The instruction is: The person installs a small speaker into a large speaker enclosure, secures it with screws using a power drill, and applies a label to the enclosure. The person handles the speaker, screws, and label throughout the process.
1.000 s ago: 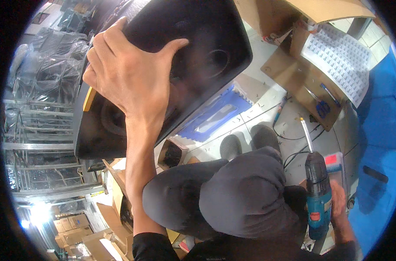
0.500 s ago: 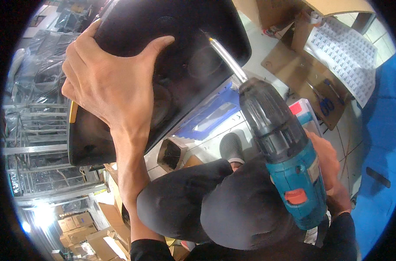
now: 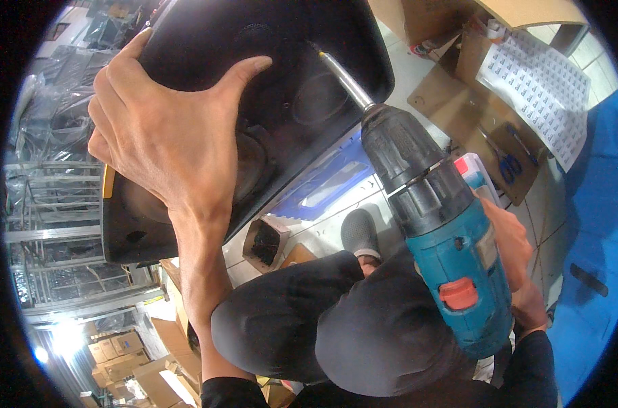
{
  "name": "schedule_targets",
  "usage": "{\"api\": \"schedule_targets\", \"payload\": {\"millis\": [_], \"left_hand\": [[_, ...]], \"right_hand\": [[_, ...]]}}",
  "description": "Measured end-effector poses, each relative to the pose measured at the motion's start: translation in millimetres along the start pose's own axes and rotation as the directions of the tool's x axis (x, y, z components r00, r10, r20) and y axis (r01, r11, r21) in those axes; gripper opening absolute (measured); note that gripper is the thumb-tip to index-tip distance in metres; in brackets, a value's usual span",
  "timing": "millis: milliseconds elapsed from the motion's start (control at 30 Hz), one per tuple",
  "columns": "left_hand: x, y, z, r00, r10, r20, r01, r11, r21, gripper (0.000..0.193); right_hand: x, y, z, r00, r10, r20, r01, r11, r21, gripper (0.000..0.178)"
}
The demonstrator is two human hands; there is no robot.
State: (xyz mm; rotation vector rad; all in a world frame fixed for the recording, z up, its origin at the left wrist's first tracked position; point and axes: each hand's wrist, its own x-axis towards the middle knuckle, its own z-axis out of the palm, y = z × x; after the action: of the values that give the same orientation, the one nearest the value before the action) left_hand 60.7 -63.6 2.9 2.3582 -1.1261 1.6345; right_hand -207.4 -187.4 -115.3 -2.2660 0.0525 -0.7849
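While the left hand (image 3: 169, 139) spreads flat over the black panel (image 3: 281, 88), thumb hooked across its face and fingers wrapped on the near edge, the panel tilts up above the bent knees (image 3: 336, 326), filling the space ahead of that grip. Right hand (image 3: 516, 265) is clamped round the handle of the teal drill (image 3: 445, 245), mostly hidden behind the drill body, with the bit (image 3: 343, 75) running up and left from the grip to touch the panel's face just right of the left thumb. Cardboard (image 3: 472, 115) with a printed sheet (image 3: 536, 85) lies on the floor beyond the drill, well apart; a small open box (image 3: 265, 241) sits below the panel.
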Motion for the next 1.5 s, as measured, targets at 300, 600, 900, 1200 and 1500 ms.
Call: {"api": "schedule_targets", "payload": {"millis": [300, 600, 900, 1200, 1500], "left_hand": [[0.3, -0.7, 1.0, 1.000, 0.007, -0.021, -0.007, 1.000, 0.001, 0.090], [-0.1, -2.2, 2.0, 1.000, 0.010, -0.030, -0.010, 1.000, -0.002, 0.088], [1.2, 0.1, 1.2, 0.999, -0.015, -0.029, 0.015, 1.000, -0.011, 0.088], [0.9, 3.1, -1.2, 0.999, 0.005, -0.042, -0.003, 0.999, 0.038, 0.086], [1.6, 3.2, -0.4, 0.999, 0.002, -0.054, 0.001, 0.999, 0.046, 0.085]], "right_hand": [[1.3, 0.1, 3.5, 1.000, -0.011, -0.016, 0.011, 1.000, -0.001, 0.066], [2.3, 2.1, 1.6, 0.999, 0.003, 0.042, -0.003, 1.000, -0.004, 0.064], [3.7, -1.8, 1.2, 1.000, 0.002, 0.022, -0.002, 1.000, 0.000, 0.060], [-14.6, -13.4, 12.2, 0.789, 0.592, 0.163, -0.567, 0.804, -0.179, 0.056], [10.4, -42.7, -3.9, 0.600, 0.776, 0.194, -0.755, 0.629, -0.184, 0.059]]}}
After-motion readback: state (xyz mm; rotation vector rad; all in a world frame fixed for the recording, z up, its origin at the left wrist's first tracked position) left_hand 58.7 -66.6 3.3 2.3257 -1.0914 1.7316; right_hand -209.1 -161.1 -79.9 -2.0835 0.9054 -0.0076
